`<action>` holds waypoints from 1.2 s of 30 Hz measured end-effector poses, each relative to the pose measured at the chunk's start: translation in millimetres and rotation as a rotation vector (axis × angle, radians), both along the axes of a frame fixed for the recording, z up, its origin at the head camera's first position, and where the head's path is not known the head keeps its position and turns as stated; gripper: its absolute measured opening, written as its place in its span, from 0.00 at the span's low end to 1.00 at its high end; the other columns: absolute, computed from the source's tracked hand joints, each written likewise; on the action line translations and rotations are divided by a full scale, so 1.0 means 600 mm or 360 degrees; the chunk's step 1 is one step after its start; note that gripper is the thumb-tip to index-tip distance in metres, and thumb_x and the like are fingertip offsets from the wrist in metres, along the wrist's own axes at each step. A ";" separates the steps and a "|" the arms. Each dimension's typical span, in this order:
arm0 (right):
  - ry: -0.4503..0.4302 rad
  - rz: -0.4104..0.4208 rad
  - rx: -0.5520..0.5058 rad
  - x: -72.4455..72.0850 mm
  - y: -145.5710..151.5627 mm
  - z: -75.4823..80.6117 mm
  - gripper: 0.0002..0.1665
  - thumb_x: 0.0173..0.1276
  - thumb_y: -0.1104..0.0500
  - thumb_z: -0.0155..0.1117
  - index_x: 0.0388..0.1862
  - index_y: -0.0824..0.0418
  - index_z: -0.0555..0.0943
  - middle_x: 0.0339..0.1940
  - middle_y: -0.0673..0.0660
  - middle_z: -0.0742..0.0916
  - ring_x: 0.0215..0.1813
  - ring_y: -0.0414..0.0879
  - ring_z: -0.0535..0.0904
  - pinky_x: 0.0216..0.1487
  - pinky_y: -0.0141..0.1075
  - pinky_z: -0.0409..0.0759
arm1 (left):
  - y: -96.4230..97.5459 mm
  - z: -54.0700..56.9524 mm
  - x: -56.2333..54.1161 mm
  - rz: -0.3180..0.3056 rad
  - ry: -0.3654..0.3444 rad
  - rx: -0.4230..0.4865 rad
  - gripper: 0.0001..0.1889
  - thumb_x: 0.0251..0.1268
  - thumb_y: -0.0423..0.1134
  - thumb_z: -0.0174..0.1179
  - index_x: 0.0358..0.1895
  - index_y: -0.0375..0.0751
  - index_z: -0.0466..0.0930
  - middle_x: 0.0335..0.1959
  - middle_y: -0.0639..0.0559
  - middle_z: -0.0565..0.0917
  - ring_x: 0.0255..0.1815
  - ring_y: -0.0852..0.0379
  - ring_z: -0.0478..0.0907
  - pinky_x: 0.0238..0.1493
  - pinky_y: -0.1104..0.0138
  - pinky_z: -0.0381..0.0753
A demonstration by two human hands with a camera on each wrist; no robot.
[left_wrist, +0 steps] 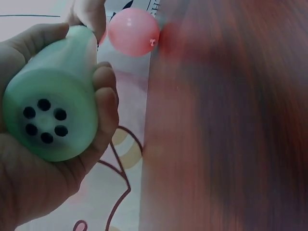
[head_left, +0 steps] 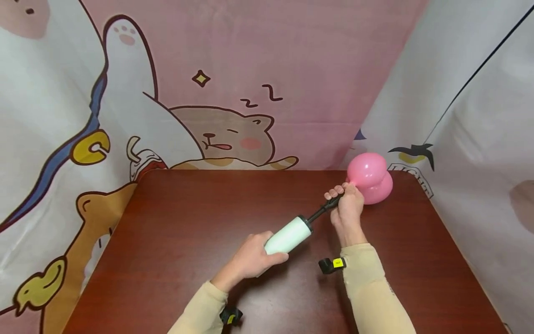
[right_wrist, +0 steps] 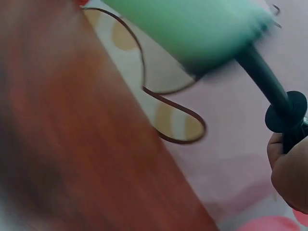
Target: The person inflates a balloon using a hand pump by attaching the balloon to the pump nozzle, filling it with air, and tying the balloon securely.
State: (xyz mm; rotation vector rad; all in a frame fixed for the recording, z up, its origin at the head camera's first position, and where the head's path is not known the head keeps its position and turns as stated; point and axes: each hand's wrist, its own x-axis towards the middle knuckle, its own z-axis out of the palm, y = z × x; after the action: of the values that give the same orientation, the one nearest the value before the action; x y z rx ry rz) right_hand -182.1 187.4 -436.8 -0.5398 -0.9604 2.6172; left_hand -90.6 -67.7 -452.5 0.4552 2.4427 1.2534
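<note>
My left hand (head_left: 250, 256) grips the pale green barrel of a hand balloon pump (head_left: 288, 236), fingers and thumb wrapped round it. In the left wrist view, the barrel's end (left_wrist: 45, 120) faces the camera and shows several dark holes. My right hand (head_left: 351, 208) holds the black end of the pump, and a length of black rod (right_wrist: 264, 77) shows between hand and barrel. Right by the right hand's fingers are pink balloons (head_left: 368, 170), two rounded parts pressed together. A small knot (left_wrist: 153, 42) shows on one of them. The balloon neck is mostly hidden by the fingers.
A dark red-brown wooden table (head_left: 187, 208) lies beneath both hands. Behind it hangs a pink and white curtain (head_left: 317, 69) with cartoon animals, and pale fabric (head_left: 479, 139) stands along the right side. Each wrist carries a small black camera (head_left: 332, 265).
</note>
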 end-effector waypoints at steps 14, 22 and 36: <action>0.0126 -0.0036 -0.0019 -0.001 -0.020 0.016 0.20 0.86 0.54 0.39 0.31 0.60 0.66 0.19 0.50 0.70 0.18 0.41 0.66 0.23 0.30 0.69 | -0.001 0.024 -0.010 -0.0018 0.0178 -0.0128 0.19 0.58 0.56 0.70 0.40 0.46 0.79 0.21 0.57 0.78 0.15 0.62 0.73 0.17 0.66 0.74; 0.0102 0.0066 0.0096 0.014 -0.067 0.008 0.19 0.87 0.54 0.40 0.32 0.58 0.67 0.19 0.49 0.70 0.19 0.39 0.66 0.23 0.29 0.69 | 0.024 0.018 -0.018 0.0044 0.0139 -0.0001 0.22 0.58 0.54 0.70 0.45 0.40 0.81 0.23 0.55 0.80 0.16 0.61 0.74 0.18 0.66 0.75; 0.0175 -0.0056 -0.0107 -0.010 0.025 0.059 0.23 0.86 0.55 0.41 0.27 0.62 0.66 0.18 0.52 0.71 0.17 0.43 0.66 0.21 0.33 0.70 | -0.003 0.032 -0.002 -0.0034 0.0183 -0.0039 0.21 0.58 0.56 0.71 0.44 0.44 0.81 0.24 0.58 0.79 0.22 0.62 0.72 0.22 0.67 0.73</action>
State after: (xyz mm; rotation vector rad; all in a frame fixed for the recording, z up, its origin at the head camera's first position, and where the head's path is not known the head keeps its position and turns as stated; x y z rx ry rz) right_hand -188.3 202.3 -401.7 -0.4198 -0.8242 2.6250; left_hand -91.8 -69.7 -433.4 0.5597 2.5379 1.2185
